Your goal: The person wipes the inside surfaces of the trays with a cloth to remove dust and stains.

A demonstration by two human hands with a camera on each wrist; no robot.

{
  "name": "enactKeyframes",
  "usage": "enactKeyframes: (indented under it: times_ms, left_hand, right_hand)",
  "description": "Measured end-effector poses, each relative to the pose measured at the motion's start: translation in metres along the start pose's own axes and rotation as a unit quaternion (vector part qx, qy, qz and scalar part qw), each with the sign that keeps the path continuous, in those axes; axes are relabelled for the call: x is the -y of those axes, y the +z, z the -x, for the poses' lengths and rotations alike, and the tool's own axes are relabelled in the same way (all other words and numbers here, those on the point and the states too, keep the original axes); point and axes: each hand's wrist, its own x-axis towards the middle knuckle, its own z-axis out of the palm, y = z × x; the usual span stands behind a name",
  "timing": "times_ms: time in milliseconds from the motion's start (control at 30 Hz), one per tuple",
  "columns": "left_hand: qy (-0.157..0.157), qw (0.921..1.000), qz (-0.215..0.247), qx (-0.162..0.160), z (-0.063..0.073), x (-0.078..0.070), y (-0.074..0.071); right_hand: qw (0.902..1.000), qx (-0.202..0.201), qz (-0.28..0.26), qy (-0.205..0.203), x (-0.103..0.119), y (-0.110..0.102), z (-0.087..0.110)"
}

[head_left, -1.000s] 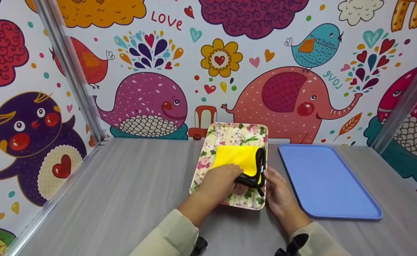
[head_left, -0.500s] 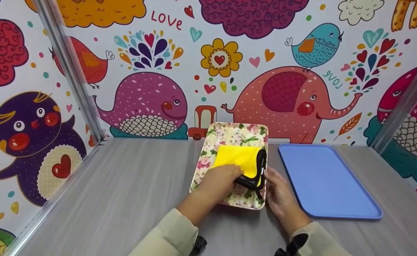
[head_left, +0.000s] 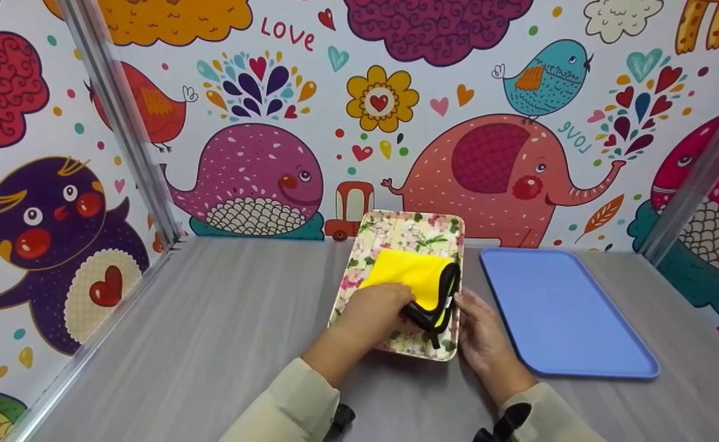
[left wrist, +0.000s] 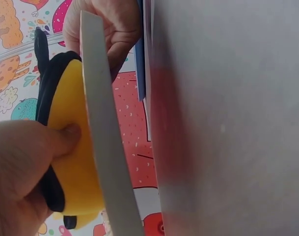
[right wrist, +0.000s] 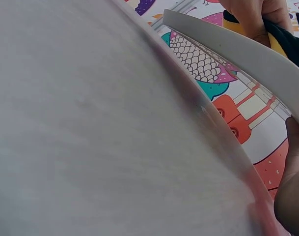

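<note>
A folded yellow cloth with black edging and a small loop is over the flower-patterned tray. My left hand grips the cloth at its near left side; the left wrist view shows the thumb pressed on the yellow fabric. My right hand holds the tray's right edge. The right wrist view has the tray's pale underside raised off the table, with the right thumb at its edge. Most of the right fingers are hidden beneath the tray.
To the right, a plain blue tray lies flat on the grey wood-grain table. Walls printed with cartoon animals close off the back and sides, with metal posts at the corners.
The left hand has shifted the cloth slightly down and to the left on the tray, turning it a little so its loop hangs lower. The right hand stays at the tray's edge.
</note>
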Motion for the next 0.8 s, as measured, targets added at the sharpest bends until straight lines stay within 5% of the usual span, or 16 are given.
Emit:
enactKeyframes:
  times_ms: [800]
  left_hand:
    - [-0.041, 0.999, -0.007, 0.012, 0.003, 0.015, -0.004]
  right_hand:
    - [1.0, 0.008, 0.0, 0.001, 0.001, 0.0, 0.002]
